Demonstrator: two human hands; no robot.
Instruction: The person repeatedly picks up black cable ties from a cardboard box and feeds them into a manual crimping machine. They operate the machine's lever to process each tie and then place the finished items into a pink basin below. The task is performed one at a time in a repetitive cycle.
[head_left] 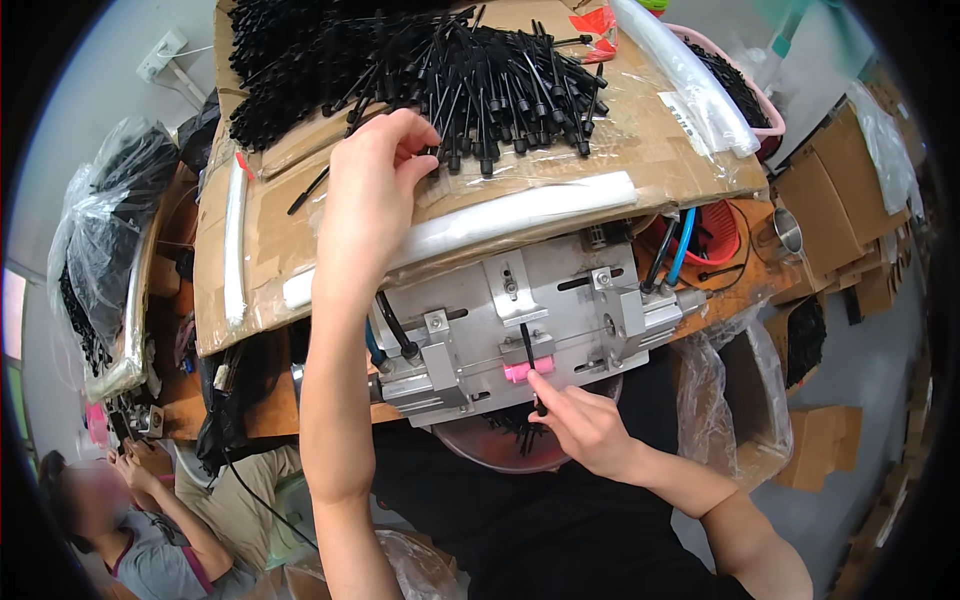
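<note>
My left hand (375, 165) reaches over the cardboard and pinches one black plastic stem at the near edge of a heap of black stems (500, 95) with wider capped ends. Lower down, my right hand (590, 430) is closed with its fingertips at the lower end of another black stem (528, 345). That stem lies across a small pink holder (528, 370) at the middle of a metal jig (510, 285). The jig has a clamp block on each side. My right fingers partly cover the stem's lower end.
A white padded roll (520, 212) edges the cardboard sheet (690, 170). Below the jig, a basin (470, 450) holds more black stems. A red basket (722, 232) and metal cup (788, 232) stand right. Another person (150, 530) sits at lower left, beside bagged black parts (115, 220).
</note>
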